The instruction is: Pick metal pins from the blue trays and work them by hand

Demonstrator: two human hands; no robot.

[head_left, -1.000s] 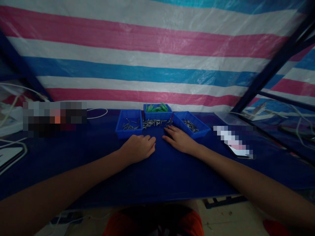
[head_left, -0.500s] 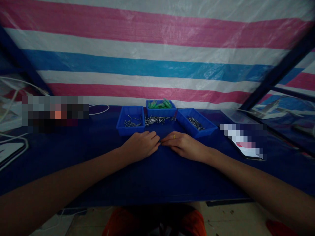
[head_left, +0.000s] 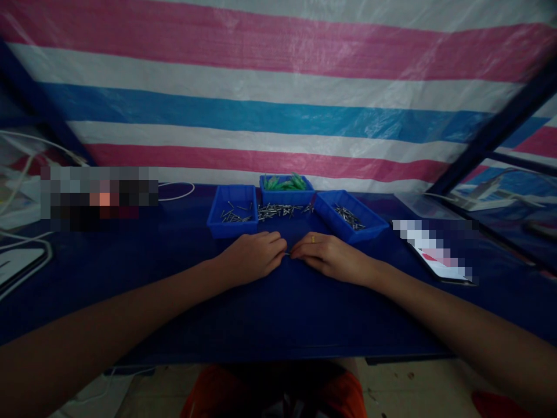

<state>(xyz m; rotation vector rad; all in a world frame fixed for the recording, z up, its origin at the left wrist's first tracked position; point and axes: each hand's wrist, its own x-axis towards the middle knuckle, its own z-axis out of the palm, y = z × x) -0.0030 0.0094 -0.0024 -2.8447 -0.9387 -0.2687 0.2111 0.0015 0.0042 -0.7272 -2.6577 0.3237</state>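
Observation:
Between my hands, just above the blue tabletop or on it, I see a short length of a thin metal pin (head_left: pixel 287 253). My left hand (head_left: pixel 255 256) is closed in a pinch at its left end. From the other side, my right hand (head_left: pixel 331 257), with a ring on one finger, pinches its right end. Fingers hide most of the pin. Beyond my hands lies a pile of similar metal pins (head_left: pixel 278 212). A left blue bin (head_left: pixel 232 229) and a right blue bin (head_left: pixel 361 233) hold more of them.
A back blue bin (head_left: pixel 287 197) holds green pieces. On the right lies a lit phone (head_left: pixel 435 255). White cables (head_left: pixel 178 197) and another device (head_left: pixel 21 267) are at the left. A striped sheet (head_left: pixel 278 122) hangs behind the table (head_left: pixel 278 319).
My hands have drawn slightly apart, so a little more of the thin pin shows between them. The camera view has shifted slightly.

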